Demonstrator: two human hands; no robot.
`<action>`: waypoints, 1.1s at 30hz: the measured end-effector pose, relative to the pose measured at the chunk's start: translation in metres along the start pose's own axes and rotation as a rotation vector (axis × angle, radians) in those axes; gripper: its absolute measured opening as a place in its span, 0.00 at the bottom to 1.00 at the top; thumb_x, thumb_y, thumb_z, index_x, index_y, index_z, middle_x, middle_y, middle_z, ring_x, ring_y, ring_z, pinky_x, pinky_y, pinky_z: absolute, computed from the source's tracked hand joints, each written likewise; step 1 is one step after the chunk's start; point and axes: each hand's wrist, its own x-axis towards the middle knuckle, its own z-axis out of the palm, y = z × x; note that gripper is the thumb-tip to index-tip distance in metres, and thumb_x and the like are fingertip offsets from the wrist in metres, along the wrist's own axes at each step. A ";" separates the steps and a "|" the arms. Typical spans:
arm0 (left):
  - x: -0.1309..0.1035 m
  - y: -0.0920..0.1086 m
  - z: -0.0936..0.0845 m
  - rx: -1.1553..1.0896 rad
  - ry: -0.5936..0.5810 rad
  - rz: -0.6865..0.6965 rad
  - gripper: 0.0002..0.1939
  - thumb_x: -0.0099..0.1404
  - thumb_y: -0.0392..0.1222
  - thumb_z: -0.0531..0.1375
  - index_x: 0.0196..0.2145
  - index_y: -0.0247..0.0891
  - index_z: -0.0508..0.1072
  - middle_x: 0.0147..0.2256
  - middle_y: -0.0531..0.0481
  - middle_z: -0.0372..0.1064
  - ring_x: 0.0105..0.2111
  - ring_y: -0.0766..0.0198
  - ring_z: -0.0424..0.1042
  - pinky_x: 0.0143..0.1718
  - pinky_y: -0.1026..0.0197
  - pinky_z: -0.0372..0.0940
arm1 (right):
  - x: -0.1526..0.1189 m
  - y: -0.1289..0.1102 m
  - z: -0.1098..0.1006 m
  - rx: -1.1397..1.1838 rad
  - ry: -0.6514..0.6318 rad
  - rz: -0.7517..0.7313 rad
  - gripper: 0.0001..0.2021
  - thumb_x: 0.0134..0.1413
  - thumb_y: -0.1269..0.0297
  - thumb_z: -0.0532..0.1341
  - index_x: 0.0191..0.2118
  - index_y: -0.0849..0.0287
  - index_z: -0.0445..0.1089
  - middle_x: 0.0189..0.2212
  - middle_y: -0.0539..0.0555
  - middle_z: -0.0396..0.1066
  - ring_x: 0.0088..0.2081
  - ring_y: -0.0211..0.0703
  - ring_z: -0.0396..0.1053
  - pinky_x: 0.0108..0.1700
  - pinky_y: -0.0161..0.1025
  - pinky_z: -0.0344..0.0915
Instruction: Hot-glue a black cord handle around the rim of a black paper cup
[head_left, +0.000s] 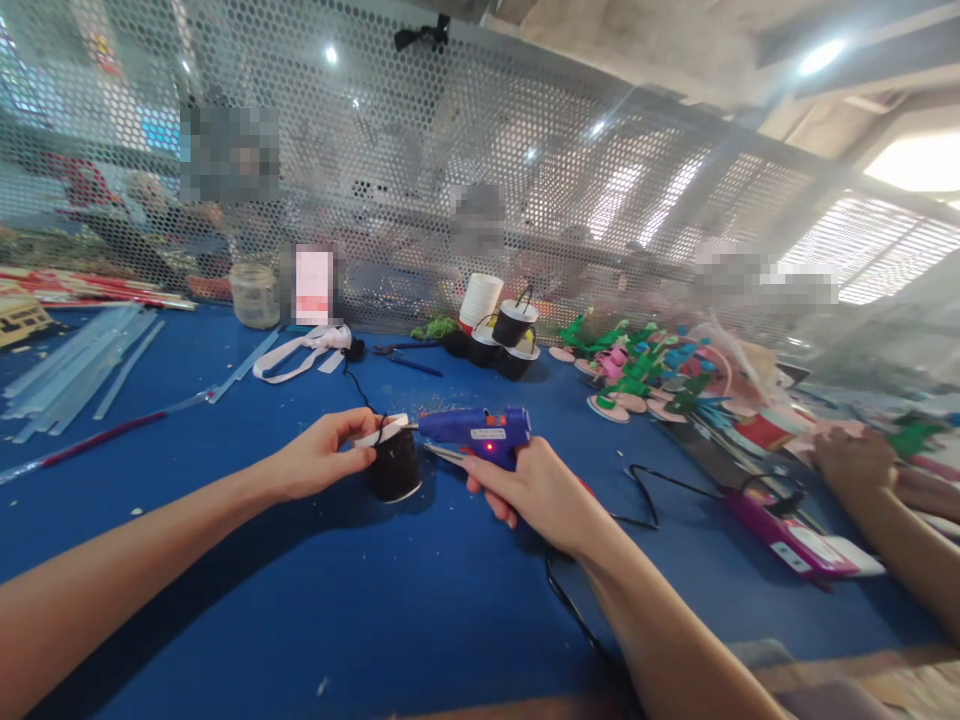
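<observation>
My left hand (322, 455) is closed on the rim of a small black paper cup (396, 470) with a white inside, thumb in front and fingers behind. A black cord (358, 385) runs from the cup's rim toward the back. My right hand (551, 490) grips a blue glue gun (457, 425), whose red light is lit. Its nozzle touches or nearly touches the cup's upper right edge. Beneath the gun, a pointed silver blade (444, 455) sticks out from the same hand; the rest of that tool is mostly hidden by the fingers.
Clear glue sticks (82, 365) lie left, near a glass jar (253, 295). White ribbon (300, 355), pliers (409, 355) and black cups (514, 325) stand behind. Green and pink craft pieces (619, 370), a purple power strip (787, 535) and another person's hand (855, 465) are right.
</observation>
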 end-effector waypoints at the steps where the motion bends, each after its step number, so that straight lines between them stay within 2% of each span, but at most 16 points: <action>1: 0.000 0.000 0.000 0.000 0.002 -0.004 0.10 0.53 0.41 0.52 0.22 0.37 0.52 0.25 0.55 0.55 0.27 0.68 0.55 0.28 0.66 0.54 | 0.001 0.001 0.000 0.002 0.001 -0.001 0.15 0.47 0.58 0.54 0.18 0.62 0.64 0.08 0.44 0.57 0.11 0.29 0.55 0.16 0.28 0.55; 17: 0.000 -0.002 -0.002 -0.069 -0.014 -0.010 0.11 0.55 0.43 0.53 0.22 0.37 0.54 0.32 0.51 0.62 0.35 0.63 0.61 0.37 0.63 0.56 | 0.005 0.002 0.001 -0.012 0.028 0.020 0.14 0.48 0.60 0.54 0.18 0.62 0.63 0.08 0.45 0.57 0.11 0.29 0.55 0.17 0.28 0.55; 23: 0.000 -0.002 -0.002 -0.041 -0.008 -0.001 0.10 0.54 0.43 0.53 0.22 0.36 0.54 0.32 0.50 0.62 0.35 0.63 0.62 0.36 0.62 0.57 | -0.001 -0.004 0.003 -0.010 0.021 0.020 0.14 0.47 0.60 0.54 0.17 0.61 0.62 0.08 0.44 0.57 0.11 0.29 0.55 0.16 0.29 0.55; 33: 0.000 -0.001 -0.002 -0.022 0.002 0.014 0.09 0.54 0.41 0.53 0.22 0.36 0.56 0.36 0.46 0.65 0.47 0.55 0.60 0.43 0.56 0.57 | -0.008 -0.007 0.008 0.011 0.006 0.019 0.13 0.46 0.61 0.55 0.17 0.61 0.62 0.07 0.44 0.56 0.11 0.29 0.55 0.16 0.28 0.56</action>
